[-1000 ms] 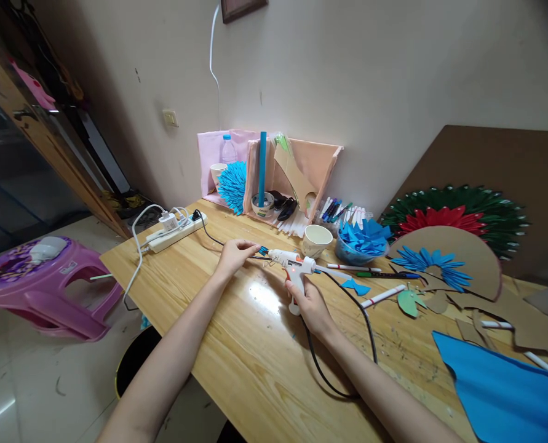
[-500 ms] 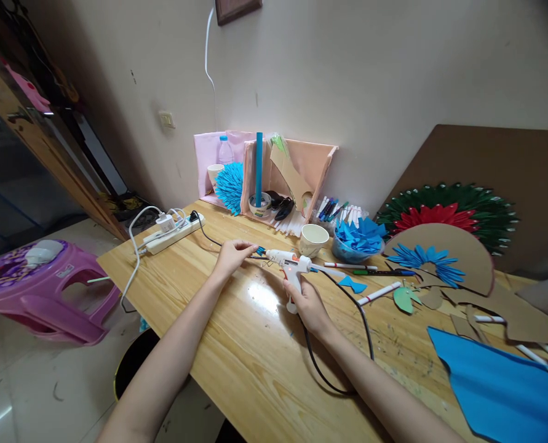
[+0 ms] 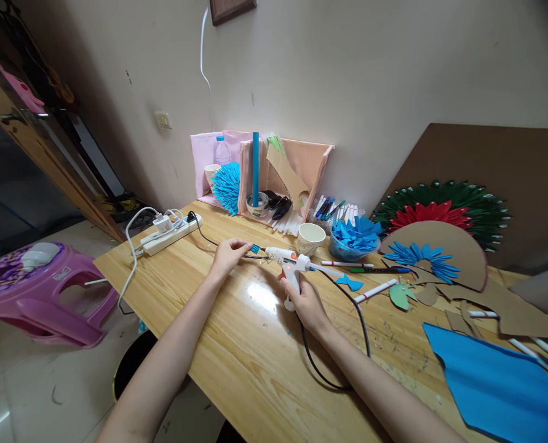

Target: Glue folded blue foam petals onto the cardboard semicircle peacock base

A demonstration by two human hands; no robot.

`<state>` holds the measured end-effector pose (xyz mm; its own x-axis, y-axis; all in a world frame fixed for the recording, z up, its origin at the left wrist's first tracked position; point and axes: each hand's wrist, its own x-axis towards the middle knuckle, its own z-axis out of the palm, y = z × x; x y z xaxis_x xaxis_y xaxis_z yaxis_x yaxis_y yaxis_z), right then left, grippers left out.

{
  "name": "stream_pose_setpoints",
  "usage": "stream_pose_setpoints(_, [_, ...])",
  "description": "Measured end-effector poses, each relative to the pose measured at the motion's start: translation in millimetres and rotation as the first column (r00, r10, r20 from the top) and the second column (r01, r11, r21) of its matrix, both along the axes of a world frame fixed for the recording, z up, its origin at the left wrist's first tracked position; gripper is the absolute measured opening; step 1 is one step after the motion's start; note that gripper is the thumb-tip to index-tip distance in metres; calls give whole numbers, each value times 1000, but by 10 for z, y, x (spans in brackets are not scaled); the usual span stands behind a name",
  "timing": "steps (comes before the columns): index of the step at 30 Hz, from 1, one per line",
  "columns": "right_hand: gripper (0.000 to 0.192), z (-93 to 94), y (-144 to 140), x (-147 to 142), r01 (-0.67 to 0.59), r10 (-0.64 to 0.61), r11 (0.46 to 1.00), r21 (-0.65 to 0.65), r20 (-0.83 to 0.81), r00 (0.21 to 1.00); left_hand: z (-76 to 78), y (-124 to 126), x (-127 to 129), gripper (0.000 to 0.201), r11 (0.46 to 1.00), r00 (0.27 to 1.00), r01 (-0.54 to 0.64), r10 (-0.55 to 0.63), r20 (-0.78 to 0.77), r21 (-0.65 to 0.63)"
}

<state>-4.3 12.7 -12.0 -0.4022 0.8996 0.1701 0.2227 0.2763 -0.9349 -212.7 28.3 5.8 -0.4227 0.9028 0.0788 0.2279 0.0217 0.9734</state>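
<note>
My right hand (image 3: 307, 303) is wrapped round the handle of a white hot glue gun (image 3: 291, 266), whose nozzle points left. Just left of the nozzle, my left hand (image 3: 230, 255) pinches a small blue paper piece (image 3: 255, 248) between thumb and fingertips. The nozzle is close to the piece; whether they touch I cannot tell. A clear glue stick juts from the back of the gun. Its black cord (image 3: 365, 326) loops on the table past my right wrist. Behind the gun stands a paper cup (image 3: 310, 239).
A bowl of blue paper pieces (image 3: 354, 240) stands behind the gun. At the left edge lies a white power strip (image 3: 174, 235) with cables. Cardboard with blue petals (image 3: 467, 255) and a blue sheet (image 3: 490, 381) lie right. A pink stool (image 3: 66, 301) stands on the floor.
The whole view has shifted slightly. The blue piece in my left hand is turned a little, showing more of its face. The glue gun stays in my right hand.
</note>
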Motion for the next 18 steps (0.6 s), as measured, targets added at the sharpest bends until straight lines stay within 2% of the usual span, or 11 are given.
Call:
stream_pose_setpoints(4, [27, 1, -9, 6, -21, 20, 998, 56, 16, 1000, -13, 17, 13, 26, 1000, 999, 17, -17, 29, 15])
stream_pose_setpoints(11, [27, -90, 16, -9, -27, 27, 1000, 13, -7, 1000, -17, 25, 27, 25, 998, 997, 61, -61, 51, 3])
stream_pose_setpoints(18, [25, -95, 18, -13, -30, 31, 1000, 7, -32, 999, -3, 1, 36, 26, 996, 995, 94, -95, 30, 4])
